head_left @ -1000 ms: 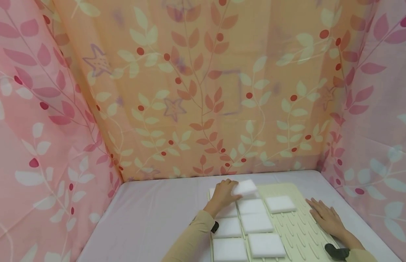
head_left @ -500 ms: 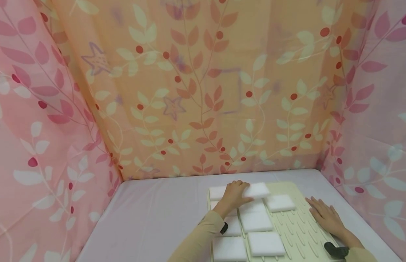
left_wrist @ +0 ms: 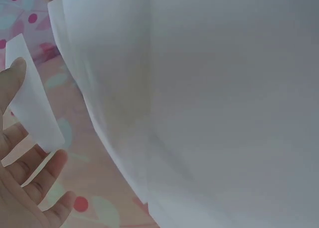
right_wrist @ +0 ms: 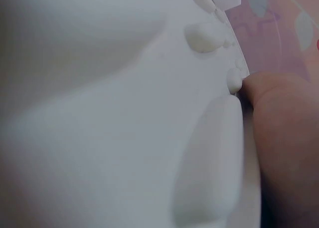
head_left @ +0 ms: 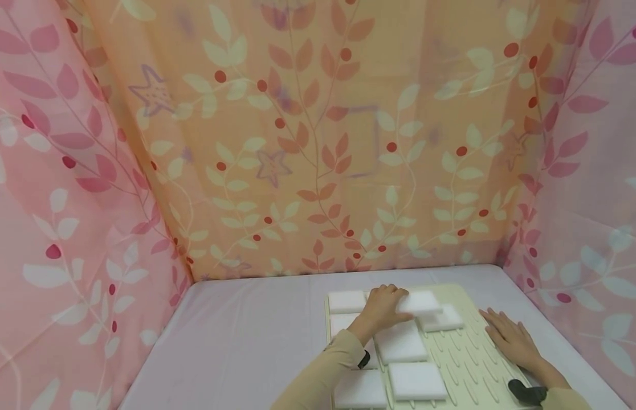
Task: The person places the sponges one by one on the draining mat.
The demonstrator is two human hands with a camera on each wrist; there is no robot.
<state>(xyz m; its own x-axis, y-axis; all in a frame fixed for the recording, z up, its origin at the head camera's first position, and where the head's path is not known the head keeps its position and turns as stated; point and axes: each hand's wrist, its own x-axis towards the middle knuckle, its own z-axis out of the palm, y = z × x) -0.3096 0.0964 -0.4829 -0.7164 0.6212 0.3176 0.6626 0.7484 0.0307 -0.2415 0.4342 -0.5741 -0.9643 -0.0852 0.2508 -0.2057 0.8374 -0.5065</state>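
My left hand (head_left: 380, 310) pinches a white sponge block (head_left: 420, 303) over the back of a cream ridged mat (head_left: 469, 359). The held block partly covers another white sponge (head_left: 449, 320) on the mat; whether they touch I cannot tell. In the left wrist view, the thumb and fingers of the left hand (left_wrist: 27, 183) are on opposite sides of the held sponge (left_wrist: 36, 106). My right hand (head_left: 513, 343) rests along the mat's right edge, fingers extended. The right wrist view has part of that hand (right_wrist: 286, 138) beside the mat's raised ridges (right_wrist: 212, 163).
More white sponges lie in columns on the mat's left side, such as a back one (head_left: 346, 302) and a front one (head_left: 418, 382). The mat lies on a white-covered table (head_left: 236, 341). Printed curtains (head_left: 318, 142) enclose the back and sides.
My left hand has carried the sponge to the right, from the second column toward the sponge at the mat's back right. The back-left sponge now shows more fully. The right hand has stayed put.
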